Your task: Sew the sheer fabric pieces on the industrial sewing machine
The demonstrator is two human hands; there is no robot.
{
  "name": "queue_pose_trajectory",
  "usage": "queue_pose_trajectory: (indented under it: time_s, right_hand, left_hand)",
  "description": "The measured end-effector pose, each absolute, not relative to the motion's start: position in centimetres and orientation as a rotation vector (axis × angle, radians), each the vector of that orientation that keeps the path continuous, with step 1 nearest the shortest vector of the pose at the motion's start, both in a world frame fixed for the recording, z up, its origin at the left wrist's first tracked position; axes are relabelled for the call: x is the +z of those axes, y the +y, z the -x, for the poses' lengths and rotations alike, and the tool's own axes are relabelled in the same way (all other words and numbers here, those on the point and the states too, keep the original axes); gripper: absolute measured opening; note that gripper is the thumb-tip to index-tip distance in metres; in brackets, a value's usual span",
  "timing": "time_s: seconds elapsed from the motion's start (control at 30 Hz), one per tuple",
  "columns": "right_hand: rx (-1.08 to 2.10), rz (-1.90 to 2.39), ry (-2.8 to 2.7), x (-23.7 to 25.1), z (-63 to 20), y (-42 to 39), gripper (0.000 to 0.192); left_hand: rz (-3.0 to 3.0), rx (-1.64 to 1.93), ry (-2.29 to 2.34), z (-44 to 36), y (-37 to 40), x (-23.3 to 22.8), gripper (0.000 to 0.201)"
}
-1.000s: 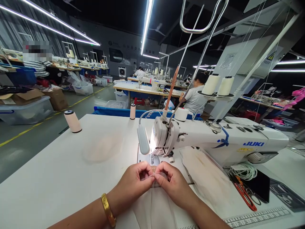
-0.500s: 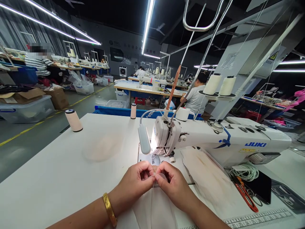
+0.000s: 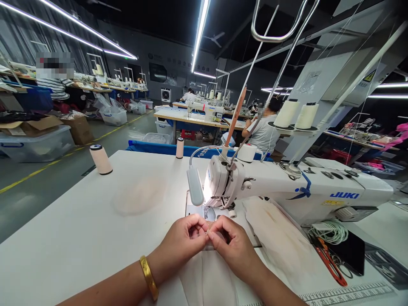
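Both my hands meet just in front of the needle area of a white sewing machine (image 3: pixel 264 178). My left hand (image 3: pixel 188 236), with a gold bangle at the wrist, pinches the edge of a sheer pale fabric (image 3: pixel 208 276) between thumb and forefinger. Tip to tip with it, my right hand (image 3: pixel 231 242) pinches the same fabric edge. The cloth hangs from the fingers toward me over the table. Close beyond the fingertips is the presser foot (image 3: pixel 208 212), lit by a small lamp (image 3: pixel 195 187). The exact fold between the fingertips is hidden.
More sheer fabric (image 3: pixel 274 238) lies right of the needle. Orange-handled snips (image 3: pixel 330 261), a coiled cord (image 3: pixel 330 230) and a dark phone (image 3: pixel 350 250) lie farther right, by a ruler (image 3: pixel 347 293). Peach thread cones (image 3: pixel 101 160) stand at the table's far edge. A co-worker (image 3: pixel 263 129) sits beyond.
The view has shifted slightly, so the machine and table sit a little farther right. My hands keep the same pinch on the fabric edge, with hardly any movement.
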State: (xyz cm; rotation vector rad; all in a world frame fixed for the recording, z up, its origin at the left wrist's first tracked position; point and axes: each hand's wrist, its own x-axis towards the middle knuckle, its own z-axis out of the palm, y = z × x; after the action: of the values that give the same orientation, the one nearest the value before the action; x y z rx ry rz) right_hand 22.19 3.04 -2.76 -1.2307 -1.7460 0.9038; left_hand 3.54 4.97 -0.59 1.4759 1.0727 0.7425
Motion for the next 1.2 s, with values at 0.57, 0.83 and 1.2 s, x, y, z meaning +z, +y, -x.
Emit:
queue_pose_trajectory:
  time_s: [0.57,0.83,1.2]
  right_hand:
    - [0.898,1.281,-1.741,-2.62,-22.09,2.87,0.020]
    - [0.884,1.281,-1.730,-2.85,-22.09,2.97,0.018]
    - [0.878,1.310,-1.730,-2.65,-22.01,2.94,0.020]
  left_hand:
    - [-1.451,0.788,1.081,-3.49,4.94,-1.02,0.020]
    - [-1.416,0.763,1.079,-3.55,5.21,-1.07,0.026]
    - [-1.453,0.774,1.067,-3.43,5.06,-1.44,0.025]
